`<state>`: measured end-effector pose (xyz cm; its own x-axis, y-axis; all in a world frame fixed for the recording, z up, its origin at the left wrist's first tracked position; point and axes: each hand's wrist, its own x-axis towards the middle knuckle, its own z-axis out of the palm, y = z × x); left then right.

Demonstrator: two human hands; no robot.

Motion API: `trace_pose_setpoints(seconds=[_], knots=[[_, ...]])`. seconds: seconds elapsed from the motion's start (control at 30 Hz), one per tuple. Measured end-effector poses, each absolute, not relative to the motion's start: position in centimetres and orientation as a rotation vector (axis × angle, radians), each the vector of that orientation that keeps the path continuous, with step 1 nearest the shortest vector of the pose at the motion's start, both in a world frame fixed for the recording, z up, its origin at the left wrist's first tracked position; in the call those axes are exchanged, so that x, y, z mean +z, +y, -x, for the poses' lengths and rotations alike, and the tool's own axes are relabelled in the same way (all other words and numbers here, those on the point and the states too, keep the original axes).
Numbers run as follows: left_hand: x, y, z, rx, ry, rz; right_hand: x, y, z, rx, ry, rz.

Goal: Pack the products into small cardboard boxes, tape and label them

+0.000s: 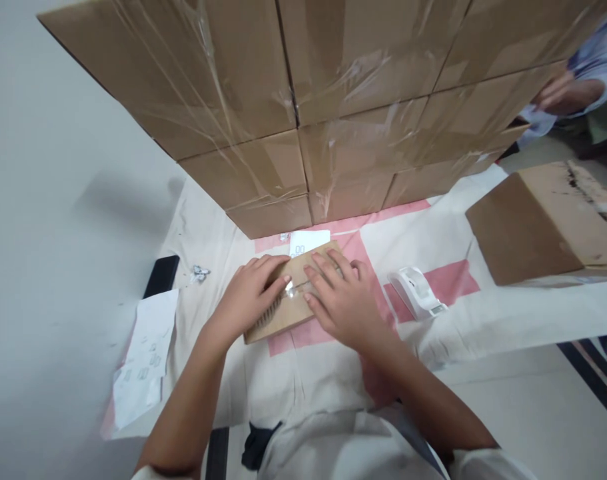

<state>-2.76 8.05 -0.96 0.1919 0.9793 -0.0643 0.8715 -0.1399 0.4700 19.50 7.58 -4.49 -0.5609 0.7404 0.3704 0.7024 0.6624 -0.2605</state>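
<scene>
A small flat brown cardboard box (298, 297) lies on a white and pink cloth (433, 253) on the floor. My left hand (250, 293) rests on the box's left part, fingers stretched along its top. My right hand (340, 297) lies flat on the right part, fingers extended. Between the fingertips a shiny strip of clear tape (290, 289) shows on the box. A white slip of paper (309, 241) lies just behind the box.
A tall stack of large taped cartons (333, 100) stands close in front. A white tape dispenser (417, 292) sits right of my hands, an open carton (548, 220) farther right. Label sheets (146, 360) and a black object (162, 275) lie left. Another person's hand (558, 93) shows at top right.
</scene>
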Motion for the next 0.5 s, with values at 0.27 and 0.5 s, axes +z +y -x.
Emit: trace_pose_setpoints(seconds=[0.27,0.5], knots=[[-3.1,1.0,12.6,0.482,1.982,-2.006,-7.7,9.2,-20.2,0.649,-2.043,1.068],[-1.3,-2.8,11.3,0.904,2.409,-1.931,-11.2,21.1,-17.6,0.633,-2.445,1.479]])
